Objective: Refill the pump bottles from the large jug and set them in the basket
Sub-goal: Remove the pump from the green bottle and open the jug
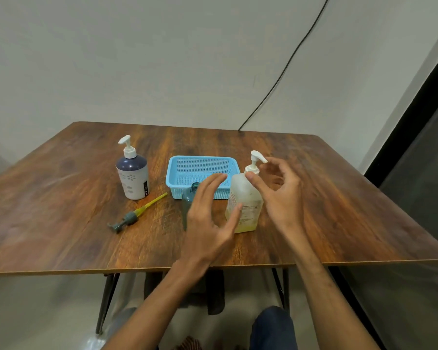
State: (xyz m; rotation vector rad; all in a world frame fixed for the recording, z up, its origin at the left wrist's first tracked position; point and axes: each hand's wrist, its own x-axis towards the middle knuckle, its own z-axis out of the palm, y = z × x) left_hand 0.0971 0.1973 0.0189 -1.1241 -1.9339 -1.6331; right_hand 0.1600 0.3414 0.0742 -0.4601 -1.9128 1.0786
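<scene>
**Both hands at the clear pump bottle**

Head view. Clear pump bottle (245,205) stands upright on the bench (61,198), just right of the blue basket (200,158), a little yellow liquid at its bottom. Left hand (208,210): grip spread, fingers straight, thumb at the bottle's side; contact unclear. Right hand (281,195): grip loosely spread beside the pump head, holding nothing. Teal bottle (188,198) is half hidden behind the left hand. White-and-navy pump bottle (133,176) and loose pump (134,214) are at left.

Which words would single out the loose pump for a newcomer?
On the wooden table, look left of the blue basket, nearer than the navy-and-white bottle. The loose pump lies flat there: grey head, yellowish tube, no bottle attached.
</scene>
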